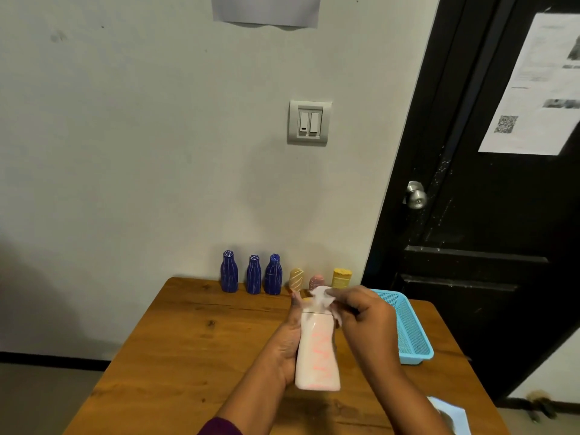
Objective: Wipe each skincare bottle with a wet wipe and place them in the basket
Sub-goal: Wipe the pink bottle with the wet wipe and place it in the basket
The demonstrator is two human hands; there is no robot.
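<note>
Left hand (287, 343) grips pale pink plastic bottle (317, 356) over brown wooden worktop (194, 340). Right hand (367, 321) pinches white wet wipe (321, 298) at bottle's cap. Blue mesh plastic basket (411, 334) just right. Three dark blue bottles (253, 274) by grey wall (141, 152); black door (486, 215) right. Small yellowish bottles (342, 277) partly hidden behind hands.

Dim, soft room light, a bit yellow. Big faint shadow on the wall (276, 189) above the table (188, 340). Dark corner at the left. Small shine on the pink bottle (318, 356) and the knob (416, 196). Bent lines at the edges, door (470, 215) leaning. Slightly blurry, paper (539, 83) text smeared.
</note>
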